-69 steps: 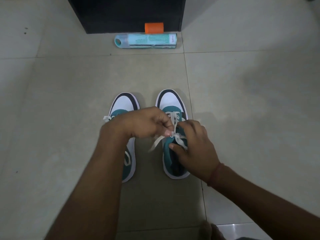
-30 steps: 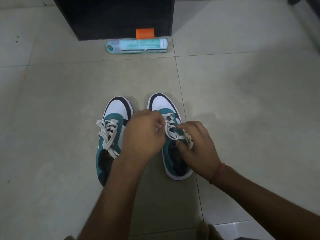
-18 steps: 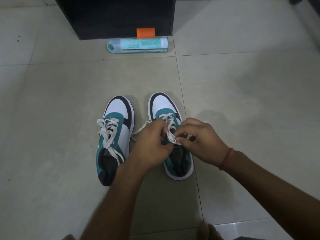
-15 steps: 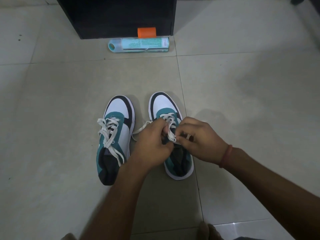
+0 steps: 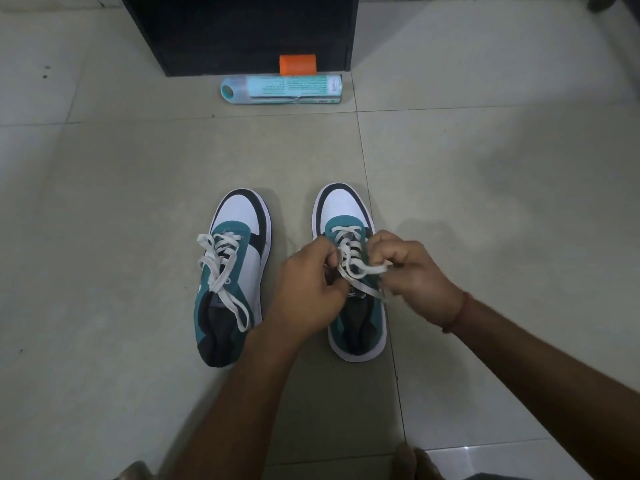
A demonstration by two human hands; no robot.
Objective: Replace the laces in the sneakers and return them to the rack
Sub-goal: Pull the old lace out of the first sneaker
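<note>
Two teal, white and black sneakers stand side by side on the tiled floor, toes pointing away from me. The left sneaker (image 5: 232, 271) carries a white lace tied loosely, its ends lying over the tongue. Over the right sneaker (image 5: 346, 209) both hands work a white lace (image 5: 360, 268). My left hand (image 5: 308, 289) pinches one end at the left of the tongue. My right hand (image 5: 412, 275) pinches the other end, drawn out sideways. The hands hide the middle of that shoe.
A light blue spray can (image 5: 282, 90) lies on its side at the foot of a black cabinet (image 5: 242, 29), with an orange cap (image 5: 298, 64) behind it. Bare beige floor tiles (image 5: 502, 202) surround the shoes. My toes show at the bottom edge.
Both hands have shifted slightly apart over the right sneaker, pulling the lace ends out to each side. The left sneaker, once hidden under my left arm, is in full view.
</note>
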